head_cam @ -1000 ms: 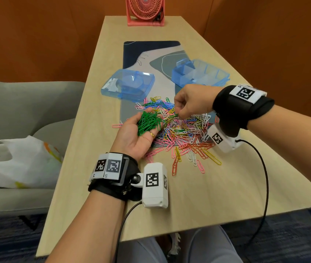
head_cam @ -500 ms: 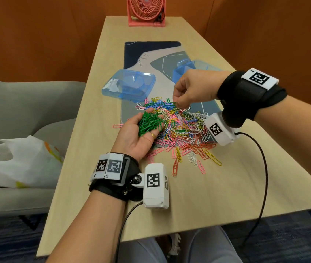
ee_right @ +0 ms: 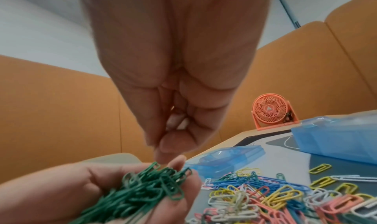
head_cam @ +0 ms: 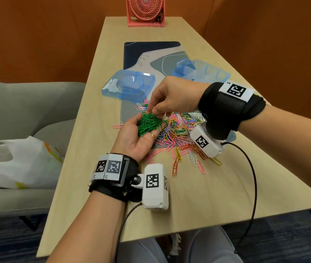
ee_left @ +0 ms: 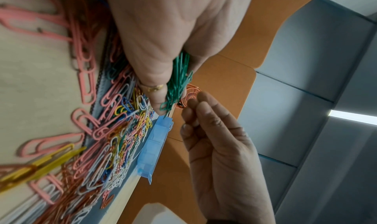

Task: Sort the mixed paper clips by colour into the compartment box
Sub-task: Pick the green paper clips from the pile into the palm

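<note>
My left hand (head_cam: 149,120) lies palm up at the left edge of the mixed pile of paper clips (head_cam: 181,133), its fingers curled round a bunch of green clips (head_cam: 145,128). The right hand (head_cam: 151,111) hovers just above that bunch. Its thumb and fingertips (ee_right: 163,153) are pinched together on a green clip at the top of the green bunch (ee_right: 142,188). The blue compartment box (head_cam: 207,73) stands behind the right hand, partly hidden by it. In the left wrist view the right hand's fingertips (ee_left: 193,105) almost meet the green clips (ee_left: 177,82).
The box's blue lid (head_cam: 130,84) lies left of the box on the desk mat (head_cam: 150,52). A pink fan (head_cam: 145,10) stands at the table's far end. A white bag (head_cam: 14,162) rests on the grey sofa to the left. Wrist-camera cables trail over the near table edge.
The right hand lifted off the mixed pile and swung left, coming down onto the green bunch in the left palm. The left hand has barely moved.
</note>
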### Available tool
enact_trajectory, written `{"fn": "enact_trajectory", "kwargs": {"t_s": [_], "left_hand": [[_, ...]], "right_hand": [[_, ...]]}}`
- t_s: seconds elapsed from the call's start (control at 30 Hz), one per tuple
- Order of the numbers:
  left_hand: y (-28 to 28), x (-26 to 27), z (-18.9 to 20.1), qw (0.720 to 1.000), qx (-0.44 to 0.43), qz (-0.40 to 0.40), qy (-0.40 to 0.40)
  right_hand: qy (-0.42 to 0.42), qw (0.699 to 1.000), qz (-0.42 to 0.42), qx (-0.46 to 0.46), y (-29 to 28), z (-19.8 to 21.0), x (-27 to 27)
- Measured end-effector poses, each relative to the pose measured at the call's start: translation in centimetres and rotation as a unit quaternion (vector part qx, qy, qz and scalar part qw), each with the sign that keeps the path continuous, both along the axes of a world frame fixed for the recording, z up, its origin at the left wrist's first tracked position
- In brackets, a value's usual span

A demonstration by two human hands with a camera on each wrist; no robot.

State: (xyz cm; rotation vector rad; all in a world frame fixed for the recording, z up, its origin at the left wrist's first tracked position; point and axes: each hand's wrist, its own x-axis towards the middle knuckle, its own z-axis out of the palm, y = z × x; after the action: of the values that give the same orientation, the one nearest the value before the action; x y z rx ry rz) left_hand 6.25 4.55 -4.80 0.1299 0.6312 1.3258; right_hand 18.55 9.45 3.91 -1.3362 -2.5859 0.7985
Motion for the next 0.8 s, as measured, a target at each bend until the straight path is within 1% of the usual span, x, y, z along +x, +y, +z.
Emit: {"fn": "enact_trajectory", "kwargs": {"t_s": [0.07,0.13,0.2,0.27,0.33,0.4,0.63,0.73,0.8], "left_hand": [[0.0,0.0,0.1,1.0,0.002,-0.002,0.017],[0.1,0.0,0.1,0.999,-0.002,-0.002,0.041],[0.1,0.0,0.1,0.999,-0.003,0.002,0.051],[0.1,0.0,0.1,0.998,0.001,0.004,0.061],[0.1,0.0,0.1,0.998,0.004,0.005,0.065],[0.1,0.0,0.0,0.998,0.007,0.005,0.06],[0.1,0.0,-0.1,0.998,0.004,0.003,0.064],[0.1,0.0,-0.1,0.998,0.004,0.005,0.057],[0.1,0.0,0.0,0.999,0.005,0.007,0.051]], "right_hand": [[0.011,1.0,-0.011,0.007,0.2,0.2,0.3],[0.002,0.999,-0.031,0.023,0.6,0.4,1.0],[-0.032,0.998,-0.052,0.029,0.9,0.1,2.0],[-0.087,0.994,-0.059,0.02,0.9,-0.6,2.8],[-0.144,0.988,-0.048,0.005,0.7,-1.6,3.3],[-0.173,0.984,-0.032,-0.006,0.4,-2.4,3.5],[-0.21,0.978,-0.006,0.008,0.4,-3.0,3.5],[-0.2,0.98,-0.017,0.021,0.6,-3.1,3.8],[-0.183,0.983,-0.031,0.008,0.9,-3.0,4.1]]}}
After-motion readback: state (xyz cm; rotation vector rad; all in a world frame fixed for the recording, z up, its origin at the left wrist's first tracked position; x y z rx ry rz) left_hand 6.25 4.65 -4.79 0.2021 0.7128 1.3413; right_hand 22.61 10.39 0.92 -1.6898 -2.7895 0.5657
